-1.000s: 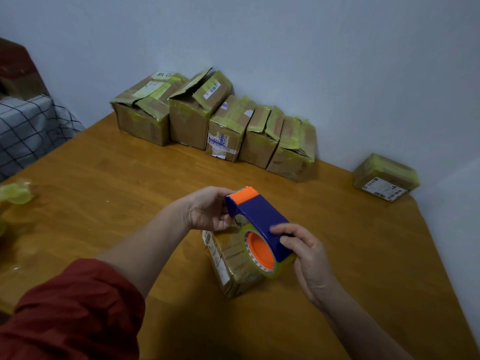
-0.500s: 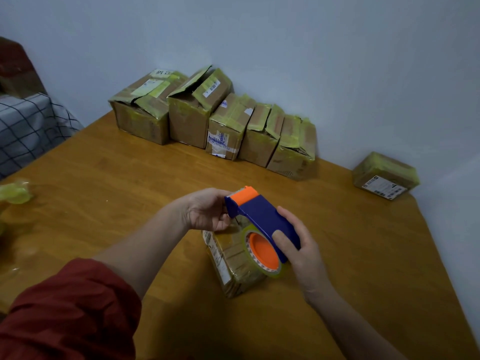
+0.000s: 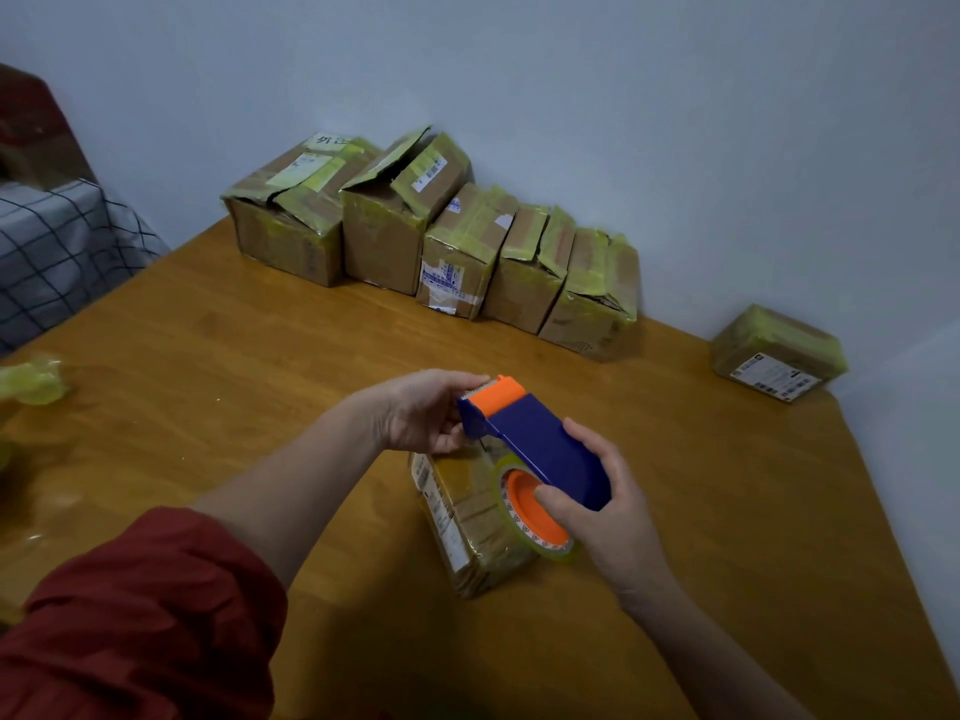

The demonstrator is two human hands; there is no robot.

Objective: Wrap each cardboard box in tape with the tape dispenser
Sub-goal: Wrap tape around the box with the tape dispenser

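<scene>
Head view: the one view, looking down over both forearms onto a wooden counter (image 3: pixel 208 356).

Box being wrapped: a small cardboard box (image 3: pixel 467 517) lies on the counter directly under both hands. It is glossy with bands of tape and has a white label strip along the side nearest the left forearm.

Tape dispenser: the blue tape dispenser (image 3: pixel 540 444) is held just above that box, its orange nose toward the left hand. Its tape roll (image 3: pixel 545 550) sits under the right hand. I cannot tell whether the roll touches the box.

Right hand: the right hand (image 3: pixel 608 511) grasps the dispenser's rear, fingers over the blue back and thumb pressed on the orange hub.

Left hand: the left hand (image 3: pixel 423 413) curls round the orange nose, thumb on top and fingers beneath. I cannot tell whether it also pinches a loose tape end.

Other boxes: a row of taped boxes (image 3: pixel 452 252) stands well beyond the hands against the wall. A lone box (image 3: pixel 776 353) sits far beyond and to the right of the right hand.

Elsewhere: a crumpled tape wad (image 3: pixel 34 379) lies well to the left of the left hand.

Box handling: it is probably light and fairly stiff, but the taped skin looks slick. Pinning it flat or gripping across its ends should work best, with fingers kept off the tape's path.

Dispenser handling: it is rigid, light plastic, best held at the rear as it is now. The nose likely carries a toothed cutter, so fingertips should stay clear. The thin tape will likely cling to itself.
</scene>
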